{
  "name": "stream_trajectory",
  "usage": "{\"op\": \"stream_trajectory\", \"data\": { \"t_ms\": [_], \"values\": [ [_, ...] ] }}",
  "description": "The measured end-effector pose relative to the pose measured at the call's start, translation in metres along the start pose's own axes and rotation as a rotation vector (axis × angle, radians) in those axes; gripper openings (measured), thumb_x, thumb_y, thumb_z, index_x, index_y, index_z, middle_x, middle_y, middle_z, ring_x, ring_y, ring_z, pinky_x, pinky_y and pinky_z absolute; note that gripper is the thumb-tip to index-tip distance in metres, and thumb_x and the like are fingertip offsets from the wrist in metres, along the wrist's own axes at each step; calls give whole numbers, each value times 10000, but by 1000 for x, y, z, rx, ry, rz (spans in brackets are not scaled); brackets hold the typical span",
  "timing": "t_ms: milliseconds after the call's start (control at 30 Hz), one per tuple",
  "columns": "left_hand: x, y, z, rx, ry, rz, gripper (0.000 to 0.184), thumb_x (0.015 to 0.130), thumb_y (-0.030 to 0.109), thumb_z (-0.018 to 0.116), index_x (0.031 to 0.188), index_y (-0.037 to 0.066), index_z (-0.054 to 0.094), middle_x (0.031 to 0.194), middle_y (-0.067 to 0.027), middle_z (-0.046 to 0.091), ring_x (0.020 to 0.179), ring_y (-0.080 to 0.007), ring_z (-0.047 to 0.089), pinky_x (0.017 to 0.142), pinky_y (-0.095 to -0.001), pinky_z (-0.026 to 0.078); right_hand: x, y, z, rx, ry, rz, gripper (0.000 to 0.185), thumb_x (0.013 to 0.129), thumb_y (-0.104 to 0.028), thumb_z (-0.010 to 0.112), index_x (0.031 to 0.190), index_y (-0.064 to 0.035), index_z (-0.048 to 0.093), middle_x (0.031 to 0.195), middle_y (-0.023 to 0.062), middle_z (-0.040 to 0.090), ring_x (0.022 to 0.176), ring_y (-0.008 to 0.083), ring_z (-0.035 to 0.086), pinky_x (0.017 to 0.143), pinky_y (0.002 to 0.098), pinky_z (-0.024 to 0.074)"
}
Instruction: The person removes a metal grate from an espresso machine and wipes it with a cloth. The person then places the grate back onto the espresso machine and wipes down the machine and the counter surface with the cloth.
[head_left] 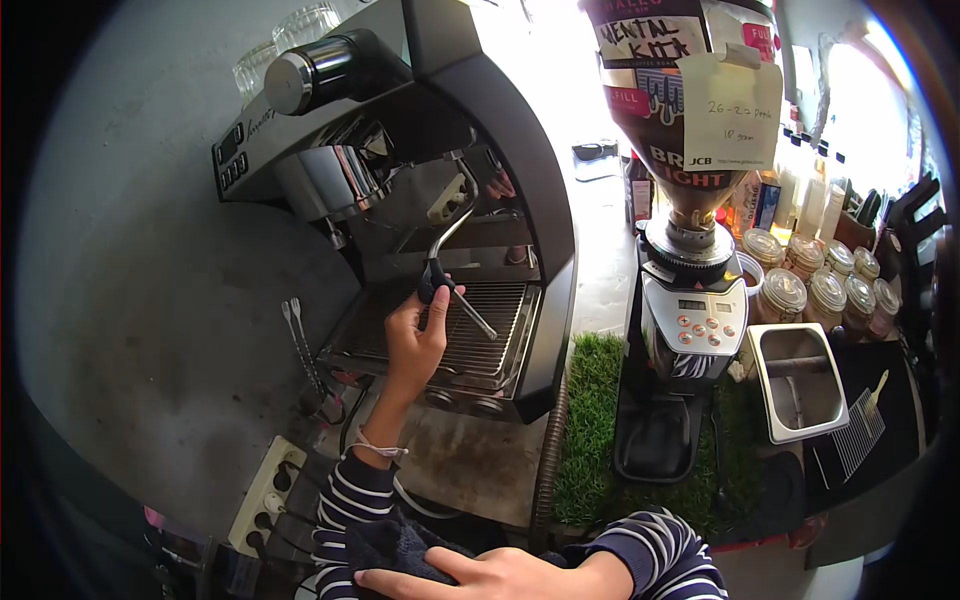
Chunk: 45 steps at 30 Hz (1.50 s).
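My left hand (418,328) is closed round the black grip of the steam wand (452,232), over the drip tray grid (490,320) of the espresso machine (540,200). The wand's metal tip points down and right above the grid. At the bottom of the view, my right hand (490,578) rests on a dark knitted cloth (405,545) near my left sleeve, its fingers spread. Part of that hand is cut off by the lower edge.
Right of the machine stands a coffee grinder (695,320) beside artificial grass (590,430). Farther right are lidded jars (783,292), a metal knock box (797,380) and a brush (878,388). Tongs (303,340) and a power strip (265,495) are at the left.
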<state>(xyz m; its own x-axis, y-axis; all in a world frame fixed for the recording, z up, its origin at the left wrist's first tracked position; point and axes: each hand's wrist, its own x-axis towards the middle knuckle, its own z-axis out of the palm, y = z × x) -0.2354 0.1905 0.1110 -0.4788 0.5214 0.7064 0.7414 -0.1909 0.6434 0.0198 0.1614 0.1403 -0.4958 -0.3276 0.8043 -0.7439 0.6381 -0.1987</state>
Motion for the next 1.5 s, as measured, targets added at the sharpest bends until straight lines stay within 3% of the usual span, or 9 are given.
{"op": "stream_trajectory", "data": {
  "t_ms": [433, 600, 633, 700, 767, 900, 1033, 1367, 1500],
  "values": [
    [2, 9, 9, -181, 58, -40, 251, 887, 93, 549, 1084, -62, 539, 989, -130, 618, 902, -157, 595, 854, -267, 465, -1, -3, -12, -23, 9, 22, 357, 706, -172, 575, 1060, -120, 571, 1125, 63, 495, 735, 169, 477, 433, 214, 405],
    [5, 8, 8, -288, 28, -53, 176, 869, 75, 576, 997, -46, 566, 927, -87, 626, 876, -119, 589, 792, -240, 466, -2, 5, -11, -90, 120, 141, 308, 706, -148, 565, 1012, -143, 600, 1112, 54, 505, 682, 173, 465, 425, 226, 415],
    [6, 10, 8, -325, 18, -64, 180, 865, 73, 582, 1000, -44, 563, 922, -86, 624, 872, -119, 590, 787, -239, 469, 2, 5, -23, -153, 29, 199, 274, 746, -150, 555, 1016, -149, 598, 1106, 43, 507, 712, 173, 492, 472, 232, 433],
    [4, 8, 2, -360, -41, -67, 207, 853, 77, 600, 1016, -43, 556, 917, -83, 621, 867, -115, 590, 783, -235, 473, 7, 17, -33, -207, -32, 300, 475, 583, -47, 592, 1049, -134, 619, 1098, 85, 556, 754, 233, 584, 582, 273, 509],
    [1, 2, -6, -356, -142, -50, 254, 839, 87, 624, 1044, -41, 547, 916, -80, 617, 864, -107, 588, 784, -230, 475, 4, 38, -31, -179, 227, 437, 483, 538, 14, 566, 1001, -105, 634, 1046, 105, 573, 860, 271, 598, 724, 318, 511],
    [-15, 7, -29, 253, -169, 31, 279, 769, 153, 699, 977, -5, 598, 935, -69, 627, 857, -161, 609, 758, -275, 483, 2, 76, -49, -512, 453, 621, 455, 598, 43, 548, 1023, -113, 596, 1063, 144, 535, 906, 344, 580, 758, 376, 489],
    [-33, 1, -50, 724, -455, 106, 238, 750, 159, 671, 928, 6, 634, 939, -106, 624, 888, -230, 593, 812, -326, 439, -6, 91, -57, -717, 458, 701, 428, 620, 37, 542, 1026, -85, 601, 1062, 163, 537, 938, 346, 568, 816, 372, 455],
    [-35, -26, -76, 609, -426, 186, 164, 784, 185, 609, 860, 51, 664, 886, -42, 628, 852, -204, 572, 819, -353, 408, 5, 95, -47, -567, 306, 773, 449, 565, 30, 516, 993, -46, 630, 1004, 166, 564, 886, 310, 591, 793, 339, 458],
    [-46, -13, -74, 608, -402, -23, 250, 793, 244, 612, 929, 40, 664, 1007, -70, 631, 982, -205, 564, 941, -412, 353, 11, 105, -33, -509, 233, 793, 475, 562, 13, 551, 1027, -56, 622, 1028, 176, 557, 893, 328, 589, 796, 353, 465]
  ]
}}
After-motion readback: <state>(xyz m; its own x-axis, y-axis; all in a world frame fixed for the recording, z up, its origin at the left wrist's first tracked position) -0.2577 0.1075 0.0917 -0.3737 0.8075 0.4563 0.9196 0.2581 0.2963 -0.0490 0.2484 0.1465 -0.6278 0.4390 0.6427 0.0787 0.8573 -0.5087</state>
